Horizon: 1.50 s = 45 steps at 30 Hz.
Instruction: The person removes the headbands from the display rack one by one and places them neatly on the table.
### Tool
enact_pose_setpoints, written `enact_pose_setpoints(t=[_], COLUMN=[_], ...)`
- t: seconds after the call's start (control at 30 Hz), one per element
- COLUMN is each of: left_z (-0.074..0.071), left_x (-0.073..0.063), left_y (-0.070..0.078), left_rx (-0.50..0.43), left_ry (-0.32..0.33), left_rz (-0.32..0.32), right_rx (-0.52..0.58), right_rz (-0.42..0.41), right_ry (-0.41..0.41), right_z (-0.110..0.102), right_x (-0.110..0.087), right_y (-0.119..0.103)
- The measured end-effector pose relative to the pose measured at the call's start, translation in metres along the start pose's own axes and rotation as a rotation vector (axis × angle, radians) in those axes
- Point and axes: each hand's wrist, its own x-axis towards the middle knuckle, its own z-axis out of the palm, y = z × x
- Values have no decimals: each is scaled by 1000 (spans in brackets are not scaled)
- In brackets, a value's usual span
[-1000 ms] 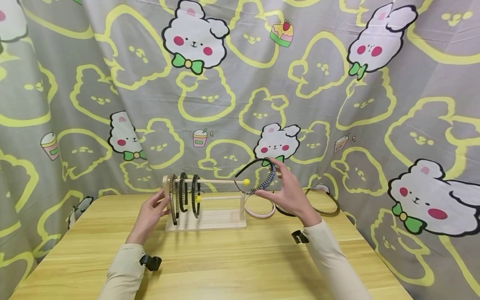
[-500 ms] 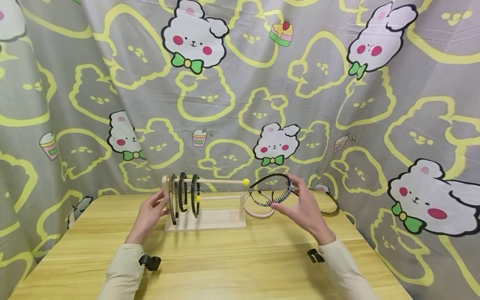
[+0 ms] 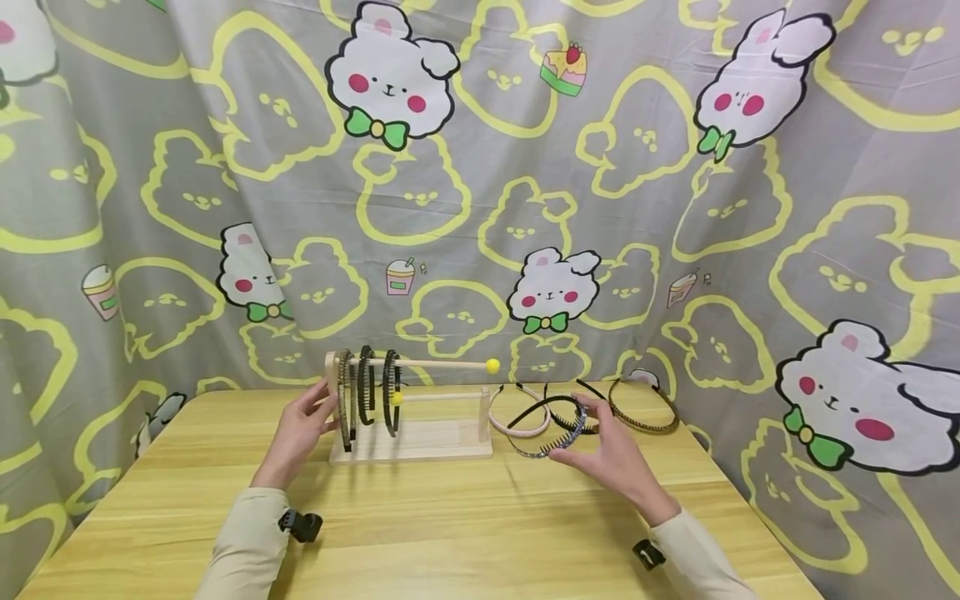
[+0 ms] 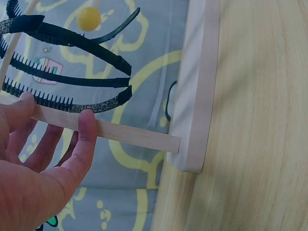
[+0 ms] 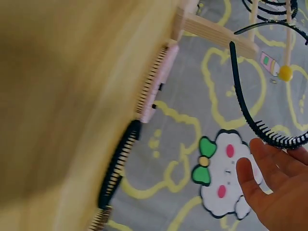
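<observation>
My left hand (image 3: 302, 429) grips the left upright (image 3: 331, 367) of a wooden headband stand (image 3: 420, 447); in the left wrist view, thumb and fingers lie on both sides of that upright (image 4: 130, 133). Three dark toothed headbands (image 3: 390, 392) hang on the upper rod (image 3: 450, 363) near its left end. To the right of the stand, my right hand (image 3: 611, 457) holds a headband (image 3: 576, 432) with blue glittery trim and black teeth. Its open ends point left. In the right wrist view this headband (image 5: 240, 101) rests at the fingertips.
Behind the right hand, a pink headband (image 3: 517, 431), a black toothed headband (image 3: 588, 429) and a brown one (image 3: 663, 426) lie along the back of the wooden table (image 3: 450, 533). Yellow balls (image 3: 492, 366) cap the rods. A patterned curtain (image 3: 465, 208) hangs behind.
My right hand has carried the blue-trimmed headband from the upper rod's end down and to the right, clear of the rod. The left hand stays on the upright.
</observation>
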Motion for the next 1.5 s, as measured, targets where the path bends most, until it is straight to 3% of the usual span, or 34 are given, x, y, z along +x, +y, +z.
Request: enact_pose_setpoints(t=[0.3,0.63,0.77,0.97,1.17,1.5], left_z=[1,1,0,-1,-2,0], left_x=[-1,0,0,-1,-1,0], left_y=[1,1,1,1,0,3], left_rx=[-12,-17,-22,-30,-23,-38], left_ry=[-3,-5,-5,-6,-7,-10], left_rz=[-3,-8,-4,-7,-11,-23], right_rx=[-6,-314,-453,-606,-607,-585], right_rz=[41,115,183,212,255,299], right_ry=[-51,40,-50,-189,-275,-332], right_z=[10,19,16,17,30,42], right_x=[-10,-36,-43,-45,-40,-33], right_y=[10,3,-11,-24,-23,-25])
